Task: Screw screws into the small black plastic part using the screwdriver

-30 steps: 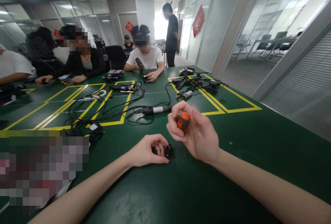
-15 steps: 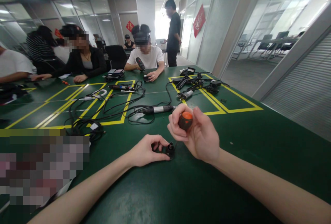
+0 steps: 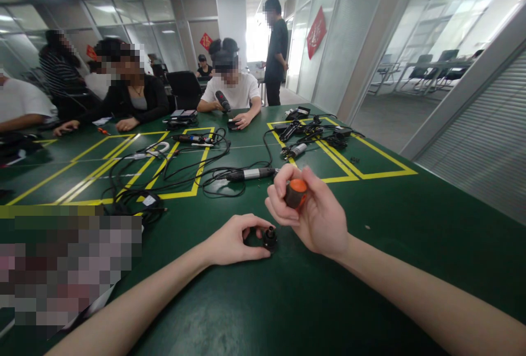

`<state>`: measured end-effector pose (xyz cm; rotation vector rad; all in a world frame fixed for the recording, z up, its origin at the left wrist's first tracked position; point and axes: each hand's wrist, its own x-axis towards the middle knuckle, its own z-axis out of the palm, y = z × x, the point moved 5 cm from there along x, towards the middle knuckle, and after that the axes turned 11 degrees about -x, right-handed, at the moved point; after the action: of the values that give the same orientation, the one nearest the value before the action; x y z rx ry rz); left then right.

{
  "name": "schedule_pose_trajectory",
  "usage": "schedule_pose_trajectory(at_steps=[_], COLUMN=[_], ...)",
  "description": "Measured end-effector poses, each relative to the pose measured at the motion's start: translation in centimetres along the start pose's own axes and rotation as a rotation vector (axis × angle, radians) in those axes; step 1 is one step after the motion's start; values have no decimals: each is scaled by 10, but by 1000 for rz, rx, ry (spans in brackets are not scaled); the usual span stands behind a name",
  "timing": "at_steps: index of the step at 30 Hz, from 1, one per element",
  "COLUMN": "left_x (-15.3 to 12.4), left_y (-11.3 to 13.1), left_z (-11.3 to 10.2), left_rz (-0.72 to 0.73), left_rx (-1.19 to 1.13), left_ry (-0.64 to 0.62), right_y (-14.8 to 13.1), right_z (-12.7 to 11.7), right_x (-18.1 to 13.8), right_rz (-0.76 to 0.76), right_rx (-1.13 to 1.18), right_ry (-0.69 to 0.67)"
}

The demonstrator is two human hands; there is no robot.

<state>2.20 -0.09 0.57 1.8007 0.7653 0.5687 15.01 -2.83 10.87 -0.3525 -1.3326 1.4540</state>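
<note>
Probably best to hold the stubby screwdriver (image 3: 295, 193) plumb over the small black part (image 3: 269, 239), tip seated squarely before any twist, with light downward pressure and short turns from the fingertips rather than the wrist; best also to pin the part flat against the table (image 3: 287, 301), no room to spin or skate. Right hand (image 3: 312, 219) curled closed round the orange-and-black handle, thumb and forefingers wrapped just under its cap, shaft hidden behind the fingers, so cannot tell whether the tip meets the part. Left hand (image 3: 232, 242) down on the green top, thumb and forefinger closed in a pinch on the part's base, other fingers tucked under. Both close to the middle of the table's near edge, part just below and left of the handle. Beyond, toward the table's middle: a silver-and-black cylinder (image 3: 250, 174) amid black cables (image 3: 172, 172), by yellow tape boxes (image 3: 193, 191). Other people (image 3: 230, 90) seated along the far and left edges, hands on own things
</note>
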Motion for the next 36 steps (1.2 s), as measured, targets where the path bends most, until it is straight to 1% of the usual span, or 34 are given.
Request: schedule_pose_trajectory(at_steps=[3, 8, 13, 17, 22, 27, 31, 36], left_x=[0, 0, 0, 0, 0, 0, 1, 1], left_y=[-2, -2, -1, -2, -2, -1, -2, -2], left_z=[-1, -2, -2, -2, -2, -1, -2, -1], left_rz=[-58, -71, -68, -55, -56, -61, -53, -54], left_rx=[-4, -8, 5, 17, 15, 18, 26, 26], left_ry=[10, 17, 16, 21, 18, 18, 22, 26], right_y=[-1, -4, -4, -4, -5, -2, -3, -4], right_z=[1, 1, 2, 2, -1, 1, 3, -2], right_x=[-1, 1, 0, -1, 4, 3, 0, 4], right_rz=[-7, -31, 31, 39, -12, 59, 36, 6], right_rx=[-6, -43, -7, -18, -80, -15, -13, -57], right_ry=[-9, -37, -90, -82, -33, -60, -76, -32])
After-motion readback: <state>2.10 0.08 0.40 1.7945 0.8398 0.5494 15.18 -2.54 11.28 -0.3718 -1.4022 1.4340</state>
